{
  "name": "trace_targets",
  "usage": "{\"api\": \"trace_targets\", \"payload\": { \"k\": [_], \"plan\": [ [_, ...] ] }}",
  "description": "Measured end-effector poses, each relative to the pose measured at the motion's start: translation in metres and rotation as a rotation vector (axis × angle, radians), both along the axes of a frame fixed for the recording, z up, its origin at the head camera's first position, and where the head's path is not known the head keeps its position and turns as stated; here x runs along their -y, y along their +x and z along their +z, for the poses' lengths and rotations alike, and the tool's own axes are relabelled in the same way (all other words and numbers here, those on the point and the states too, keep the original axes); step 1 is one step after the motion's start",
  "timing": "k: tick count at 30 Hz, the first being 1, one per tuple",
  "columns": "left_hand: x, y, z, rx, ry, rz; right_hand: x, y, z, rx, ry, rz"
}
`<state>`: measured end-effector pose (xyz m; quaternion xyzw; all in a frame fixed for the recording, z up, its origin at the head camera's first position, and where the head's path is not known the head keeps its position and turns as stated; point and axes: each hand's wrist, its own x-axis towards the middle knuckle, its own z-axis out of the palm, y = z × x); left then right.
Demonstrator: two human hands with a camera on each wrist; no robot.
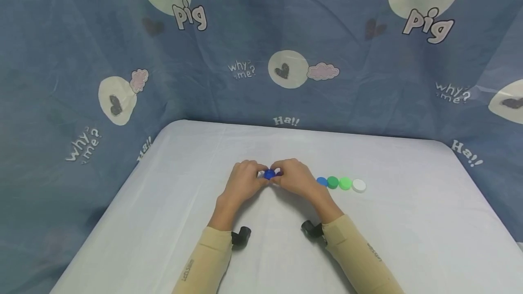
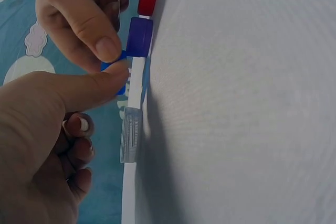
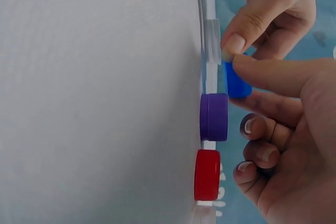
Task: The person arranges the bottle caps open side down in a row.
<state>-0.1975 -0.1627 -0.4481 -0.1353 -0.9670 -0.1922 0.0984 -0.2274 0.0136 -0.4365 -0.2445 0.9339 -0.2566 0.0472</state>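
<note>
Both hands meet at a blue bottle cap (image 1: pixel 269 174) a little above the white tabletop. My left hand (image 1: pixel 244 180) pinches it from the left between thumb and finger, and my right hand (image 1: pixel 296 177) pinches it from the right. The thumbs nearly touch over the blue cap (image 3: pixel 238 83) in the right wrist view. Beside it on the table stand a purple cap (image 3: pixel 215 117) and a red cap (image 3: pixel 208 175), on the right-hand side. A clear ridged cap (image 2: pixel 130 136) sits on the left-hand side. From the head, the right hand mostly hides the purple and red caps.
To the right of my right wrist lies a row of caps: a lighter blue cap (image 1: pixel 321 181), a dark green cap (image 1: pixel 333 182), a bright green cap (image 1: pixel 345 183) and a white cap (image 1: pixel 359 185). A blue printed cloth (image 1: pixel 253 26) hangs behind the white table (image 1: pixel 408 221).
</note>
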Motion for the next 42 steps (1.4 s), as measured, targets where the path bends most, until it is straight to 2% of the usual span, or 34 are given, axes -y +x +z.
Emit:
{"api": "trace_targets", "payload": {
  "k": [7,15,20,25,34,42],
  "plan": [
    [0.0003,-0.0004,-0.0015,-0.038,-0.027,-0.010,-0.0038,-0.0019,-0.0013,0.057,-0.057,-0.016],
    [-0.0005,-0.0001,0.0008,-0.129,-0.057,-0.023,-0.0084,-0.0037,-0.0016,0.133,-0.128,-0.032],
    [-0.0004,-0.0006,0.0010,-0.128,-0.038,-0.026,-0.0096,-0.0035,-0.0004,0.152,-0.148,-0.030],
    [0.0008,-0.0013,-0.0015,-0.139,-0.013,-0.019,-0.0092,-0.0028,0.0005,0.110,-0.152,-0.035],
    [0.0022,-0.0017,-0.0017,-0.107,0.077,-0.005,-0.0090,-0.0033,0.0028,-0.067,-0.051,0.004],
    [0.0008,-0.0003,-0.0004,-0.075,0.083,-0.003,-0.0093,-0.0023,0.0038,-0.112,-0.030,0.026]
  ]
}}
